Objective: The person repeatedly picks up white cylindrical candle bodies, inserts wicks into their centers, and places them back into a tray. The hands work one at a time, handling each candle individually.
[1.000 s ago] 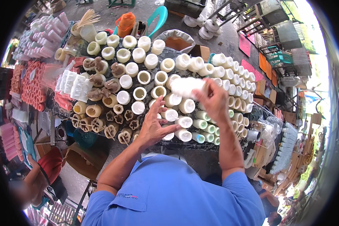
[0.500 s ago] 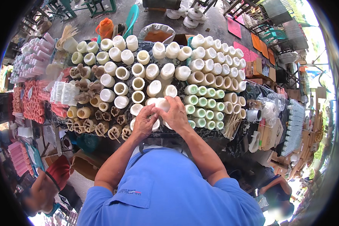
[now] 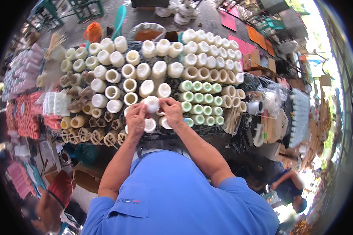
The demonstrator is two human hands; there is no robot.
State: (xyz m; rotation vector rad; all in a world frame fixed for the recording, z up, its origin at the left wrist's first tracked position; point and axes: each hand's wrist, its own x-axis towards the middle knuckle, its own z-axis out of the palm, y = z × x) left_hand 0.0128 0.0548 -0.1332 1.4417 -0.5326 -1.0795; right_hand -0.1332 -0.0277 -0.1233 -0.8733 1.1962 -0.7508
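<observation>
A short white wax candle (image 3: pixel 151 103) is held up over the near middle of the table, its round pale face turned upward. My left hand (image 3: pixel 137 116) pinches it from the left with curled fingers. From the right, the fingertips of my right hand (image 3: pixel 171 111) close on its edge. Just beyond the hands stand other white wax cylinders (image 3: pixel 147 88), some solid-topped and some hollow. Two white pieces sit close below the hands, one of them a round white candle (image 3: pixel 150 125). My fingers partly cover the held candle's sides.
Pale green hollow candles (image 3: pixel 198 98) stand in rows at the right, with cream ones behind. Brown flower-shaped candles (image 3: pixel 97 136) line the near left; pink tubes (image 3: pixel 29 111) are stacked farther left. A bundle of thin sticks (image 3: pixel 232 120) lies at right. Other people are at both lower sides.
My hands have drawn apart from a close overlap to opposite sides of the white candle, whose round face now shows more. The whole view has shifted, moving the table leftward in the picture.
</observation>
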